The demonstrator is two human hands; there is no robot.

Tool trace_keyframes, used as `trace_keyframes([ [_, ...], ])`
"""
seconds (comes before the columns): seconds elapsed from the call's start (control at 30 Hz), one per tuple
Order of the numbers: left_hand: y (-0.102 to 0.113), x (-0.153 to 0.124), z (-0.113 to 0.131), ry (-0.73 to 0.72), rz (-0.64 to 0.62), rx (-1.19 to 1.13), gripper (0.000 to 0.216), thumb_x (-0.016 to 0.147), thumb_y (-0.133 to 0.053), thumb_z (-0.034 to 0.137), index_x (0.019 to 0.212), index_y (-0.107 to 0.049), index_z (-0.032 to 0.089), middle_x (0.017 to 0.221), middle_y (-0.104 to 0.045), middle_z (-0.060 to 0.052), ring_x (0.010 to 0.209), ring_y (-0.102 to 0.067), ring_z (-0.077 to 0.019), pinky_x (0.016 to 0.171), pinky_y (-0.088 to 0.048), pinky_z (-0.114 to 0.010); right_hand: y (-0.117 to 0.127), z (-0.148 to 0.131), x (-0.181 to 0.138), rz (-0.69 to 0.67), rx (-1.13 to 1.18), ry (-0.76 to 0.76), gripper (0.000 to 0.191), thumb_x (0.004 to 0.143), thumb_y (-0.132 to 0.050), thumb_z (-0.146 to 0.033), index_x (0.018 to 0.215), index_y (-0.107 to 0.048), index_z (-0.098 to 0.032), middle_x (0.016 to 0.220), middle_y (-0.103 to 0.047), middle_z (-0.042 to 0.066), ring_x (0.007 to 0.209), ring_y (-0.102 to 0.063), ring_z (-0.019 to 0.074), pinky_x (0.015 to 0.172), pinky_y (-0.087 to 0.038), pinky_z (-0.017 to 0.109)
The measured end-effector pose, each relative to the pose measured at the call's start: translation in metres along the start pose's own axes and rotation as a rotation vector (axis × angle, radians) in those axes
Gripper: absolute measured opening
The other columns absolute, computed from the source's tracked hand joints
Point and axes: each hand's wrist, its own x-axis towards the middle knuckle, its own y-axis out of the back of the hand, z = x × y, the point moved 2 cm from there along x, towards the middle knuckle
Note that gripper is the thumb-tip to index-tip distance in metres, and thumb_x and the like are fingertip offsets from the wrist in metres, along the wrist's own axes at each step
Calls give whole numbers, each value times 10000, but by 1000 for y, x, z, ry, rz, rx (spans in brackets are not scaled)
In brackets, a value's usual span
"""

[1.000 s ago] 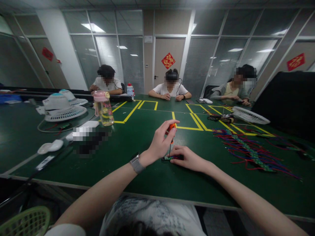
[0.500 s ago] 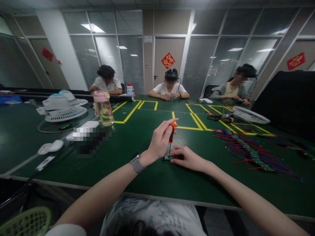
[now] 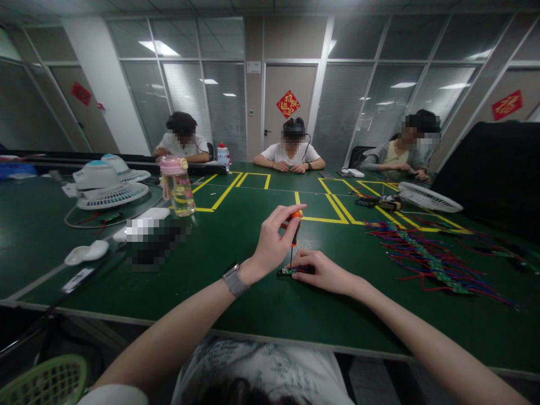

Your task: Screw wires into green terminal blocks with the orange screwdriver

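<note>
My left hand [image 3: 276,239] is closed around the orange-and-black handle of a screwdriver [image 3: 295,235], with the index finger stretched over its top. The screwdriver stands nearly upright, its thin shaft reaching down to a small green circuit board [image 3: 287,271]. That board sits in or on a dark base on the green table. Bent low over the table, my right hand [image 3: 316,269] holds the right end of the board, where red and blue wires show under the fingers. The exact contact of the screwdriver tip is too small to make out.
To the right lies a row of green boards with red and blue wires [image 3: 434,261]. A pink-lidded bottle [image 3: 179,188] and white fan parts [image 3: 109,183] stand on the left. Yellow tape [image 3: 324,219] marks the green table [image 3: 236,236]. Several people sit at the far side.
My left fingers have shifted on the screwdriver's handle, the thumb and fingers opening slightly around it. The handle leans a little more to the right. My right hand and the board stay in place.
</note>
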Motion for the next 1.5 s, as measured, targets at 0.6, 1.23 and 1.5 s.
trace_keyframes([
  [0.6, 3, 0, 4, -40, 37, 46, 299, 983, -425, 221, 1186, -646, 222, 1050, -612, -64, 942, -583, -160, 771, -479, -266, 1, -2, 0, 2, -14, 5, 225, 890, -628, -272, 1072, -734, -195, 881, -597, 44, 758, -597, 162, 703, -480, 274],
  [1.23, 0, 1, 1, 0, 27, 30, 232, 937, -529, 233, 1144, -632, 211, 1013, -597, -56, 884, -607, -140, 722, -530, -229, 0, -1, -1, 3, -12, 7, 239, 891, -627, -273, 1097, -729, -206, 898, -608, 49, 783, -607, 168, 741, -493, 291],
  [1.5, 1, 1, 1, 3, 35, 33, 210, 941, -528, 238, 1120, -631, 206, 1042, -627, -60, 891, -620, -145, 729, -530, -235, 1, -1, -1, 5, -16, 14, 233, 897, -621, -293, 1080, -732, -202, 883, -602, 44, 762, -597, 161, 707, -488, 275],
])
